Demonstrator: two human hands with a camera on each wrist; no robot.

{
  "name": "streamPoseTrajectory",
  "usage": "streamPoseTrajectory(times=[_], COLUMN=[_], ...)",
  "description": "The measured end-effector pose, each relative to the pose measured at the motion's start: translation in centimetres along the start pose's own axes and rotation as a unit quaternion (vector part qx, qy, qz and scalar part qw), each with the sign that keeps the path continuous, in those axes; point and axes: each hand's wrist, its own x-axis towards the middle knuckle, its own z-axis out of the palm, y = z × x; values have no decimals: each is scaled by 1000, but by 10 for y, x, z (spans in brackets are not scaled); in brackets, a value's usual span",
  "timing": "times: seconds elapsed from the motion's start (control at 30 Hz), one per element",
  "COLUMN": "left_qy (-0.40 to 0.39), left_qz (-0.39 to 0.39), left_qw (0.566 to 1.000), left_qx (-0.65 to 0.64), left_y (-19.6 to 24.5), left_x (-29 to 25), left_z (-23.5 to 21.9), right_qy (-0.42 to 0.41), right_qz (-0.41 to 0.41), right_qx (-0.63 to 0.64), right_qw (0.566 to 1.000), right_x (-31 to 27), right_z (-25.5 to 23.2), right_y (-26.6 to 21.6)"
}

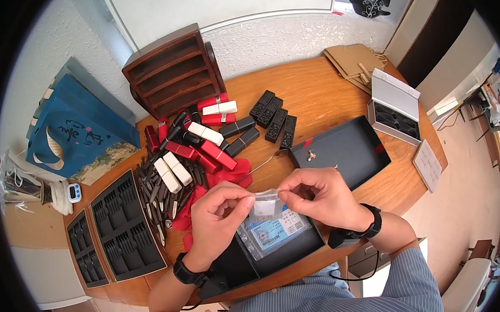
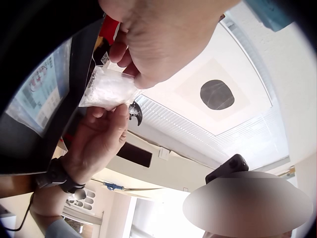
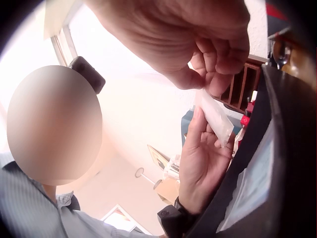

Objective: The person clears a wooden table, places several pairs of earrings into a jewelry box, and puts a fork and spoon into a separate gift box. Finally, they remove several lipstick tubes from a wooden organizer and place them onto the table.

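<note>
A small clear plastic zip bag [image 1: 265, 207] with something white inside is held up between both hands. My left hand [image 1: 217, 217] pinches its left edge between thumb and fingers. The right hand [image 1: 325, 200] pinches the upper right corner. In the left wrist view the bag [image 2: 110, 88] looks puffed and cloudy; the right wrist view shows the bag [image 3: 216, 118] edge-on. Beneath the hands stands an open black box [image 1: 234, 263] with a blue-and-white printed card [image 1: 271, 236] in a clear sleeve lying in it.
A second black tray [image 1: 355, 153] holds a small shiny piece [image 1: 311, 154]. Left lie piled red boxes [image 1: 219, 154], white boxes [image 1: 206, 133] and dark slotted trays [image 1: 124, 234]. Behind stand a wooden rack [image 1: 172, 73] and blue paper bag [image 1: 81, 130]. A white case [image 1: 396, 110] sits right.
</note>
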Motion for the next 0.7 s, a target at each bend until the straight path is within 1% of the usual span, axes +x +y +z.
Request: streamPoseTrajectory(times=[0.17, 0.37, 0.53, 0.63, 0.7], left_qy=[-6, -6, -4, -20, -12], left_qz=[1, 8, 11, 10, 8], left_qw=[1000, 1000, 1000, 1000, 1000], left_qx=[3, 10, 9, 21, -12], left_y=[-2, -3, -3, -2, -2], left_x=[-1, -1, -1, -2, -1], left_z=[-3, -2, -3, -4, -2], right_qy=[3, 3, 10, 8, 5], right_qz=[-7, -11, -31, -32, -35], right_qx=[12, -18, -29, -18, -25], right_qw=[1000, 1000, 999, 999, 999], right_x=[-1, -2, -2, -2, -2], right_z=[2, 2, 4, 4, 4], right_y=[2, 1, 0, 1, 1])
